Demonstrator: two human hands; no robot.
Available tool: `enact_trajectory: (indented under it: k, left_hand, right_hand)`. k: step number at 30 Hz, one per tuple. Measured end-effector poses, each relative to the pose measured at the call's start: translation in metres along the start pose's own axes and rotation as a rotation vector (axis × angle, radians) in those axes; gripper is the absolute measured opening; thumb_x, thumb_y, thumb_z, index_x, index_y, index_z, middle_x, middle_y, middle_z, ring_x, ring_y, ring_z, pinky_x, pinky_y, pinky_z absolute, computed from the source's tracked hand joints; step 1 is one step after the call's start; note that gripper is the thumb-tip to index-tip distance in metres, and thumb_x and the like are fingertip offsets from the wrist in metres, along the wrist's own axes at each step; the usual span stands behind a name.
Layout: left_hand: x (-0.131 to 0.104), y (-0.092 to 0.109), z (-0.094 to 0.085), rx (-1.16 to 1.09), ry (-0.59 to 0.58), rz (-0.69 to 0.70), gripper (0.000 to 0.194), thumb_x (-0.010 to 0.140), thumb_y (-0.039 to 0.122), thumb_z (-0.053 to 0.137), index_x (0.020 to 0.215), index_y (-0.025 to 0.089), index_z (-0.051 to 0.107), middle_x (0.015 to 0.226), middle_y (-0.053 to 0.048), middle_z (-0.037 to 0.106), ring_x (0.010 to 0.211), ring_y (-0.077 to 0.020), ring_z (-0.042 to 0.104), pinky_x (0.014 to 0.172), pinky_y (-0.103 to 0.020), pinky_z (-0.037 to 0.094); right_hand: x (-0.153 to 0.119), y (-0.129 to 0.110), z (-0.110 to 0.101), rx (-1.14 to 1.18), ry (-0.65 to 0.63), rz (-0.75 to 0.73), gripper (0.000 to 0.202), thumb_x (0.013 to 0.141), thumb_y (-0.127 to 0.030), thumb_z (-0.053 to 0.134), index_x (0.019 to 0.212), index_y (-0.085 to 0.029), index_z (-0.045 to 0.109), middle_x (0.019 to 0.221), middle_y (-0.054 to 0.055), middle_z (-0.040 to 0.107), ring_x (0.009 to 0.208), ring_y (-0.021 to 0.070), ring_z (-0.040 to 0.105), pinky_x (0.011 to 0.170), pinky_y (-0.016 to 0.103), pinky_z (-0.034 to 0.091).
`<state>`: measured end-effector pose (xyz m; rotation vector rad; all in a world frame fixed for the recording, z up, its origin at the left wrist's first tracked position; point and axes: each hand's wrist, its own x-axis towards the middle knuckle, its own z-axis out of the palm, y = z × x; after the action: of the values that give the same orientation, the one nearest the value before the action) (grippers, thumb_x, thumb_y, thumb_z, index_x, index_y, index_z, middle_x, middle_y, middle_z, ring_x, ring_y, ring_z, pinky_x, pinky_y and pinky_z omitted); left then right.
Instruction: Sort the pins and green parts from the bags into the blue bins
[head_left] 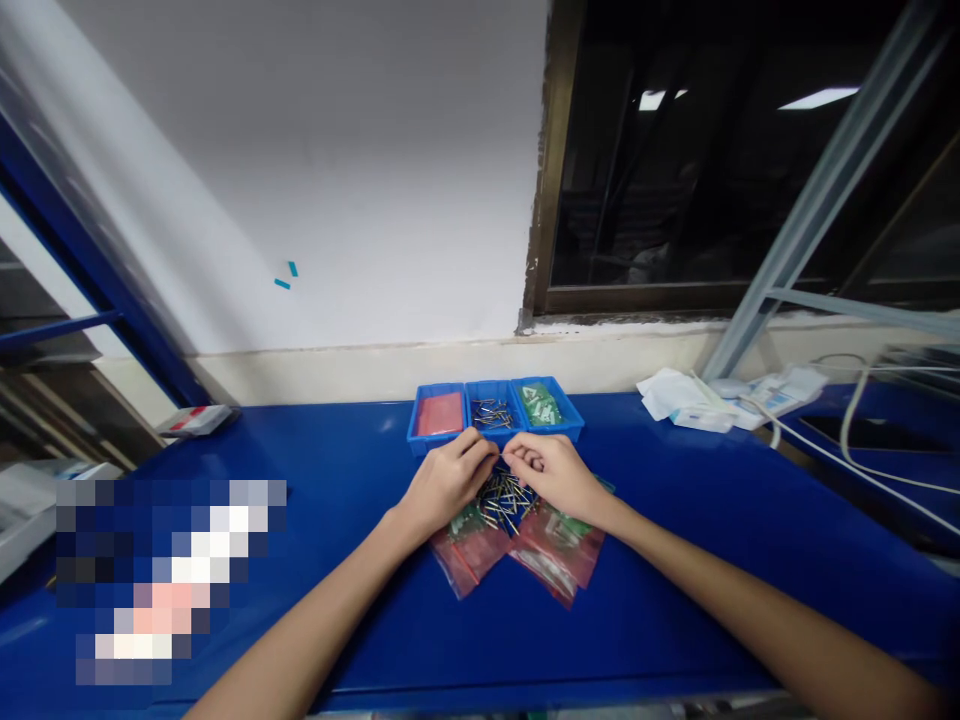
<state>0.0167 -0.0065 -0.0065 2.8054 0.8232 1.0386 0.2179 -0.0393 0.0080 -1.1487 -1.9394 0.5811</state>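
Note:
My left hand and my right hand meet close together over the table, fingertips pinched and nearly touching. Whatever lies between the fingers is too small to make out. Just below them is a loose pile of long metal screws. A red zip bag lies under the left hand's side, and another red zip bag under the right wrist. Green bags partly show beside both, half covered by my hands.
Behind my hands stand three joined blue bins: a left bin with red bags, a middle bin with screws, a right bin with green bags. White packets and cables lie right. A small box sits left.

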Motion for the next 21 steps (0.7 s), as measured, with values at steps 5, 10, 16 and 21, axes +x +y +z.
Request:
enact_trajectory:
  k: [5,10,16,21]
  left_hand:
    - [0.0002,-0.0015,0.0009,-0.054,0.04,-0.045,0.014,0.1,0.021,0.045,0.106,0.018,0.058,0.094,-0.005,0.062,0.08,-0.0157,0.061,0.074,-0.03,0.053]
    - [0.0026,0.0045,-0.0009,-0.22,0.105,-0.065,0.017,0.098,0.019,0.05,0.114,0.018,0.057,0.094,-0.005,0.067,0.082,-0.0148,0.063,0.076,-0.029,0.052]
    - [0.0035,0.0055,0.0008,-0.247,0.092,-0.08,0.013,0.097,0.02,0.053,0.104,0.018,0.064,0.092,-0.004,0.07,0.081,-0.015,0.066,0.075,-0.027,0.052]
    - [0.0032,0.003,0.0005,-0.212,0.062,-0.037,0.017,0.098,0.02,0.052,0.11,0.018,0.064,0.098,-0.005,0.071,0.086,-0.0164,0.067,0.079,-0.029,0.053]
  right_hand:
    - [0.0007,-0.0023,-0.0009,-0.01,0.0,-0.013,0.012,0.09,-0.027,0.057,0.088,-0.019,0.066,0.072,0.001,0.067,0.064,0.0136,0.06,0.06,0.024,0.045]
    - [0.0009,0.0023,0.0022,-0.033,-0.008,-0.036,0.011,0.09,-0.024,0.058,0.092,-0.018,0.067,0.076,0.002,0.069,0.067,0.0144,0.062,0.064,0.025,0.046]
    - [0.0004,0.0039,0.0066,-0.027,-0.043,-0.021,0.018,0.092,-0.026,0.056,0.079,-0.018,0.064,0.065,-0.001,0.065,0.058,0.0128,0.057,0.056,0.023,0.04]
    - [0.0007,0.0021,0.0042,-0.058,-0.012,-0.032,0.017,0.091,-0.023,0.054,0.079,-0.018,0.066,0.063,-0.002,0.062,0.056,0.0117,0.054,0.055,0.023,0.039]
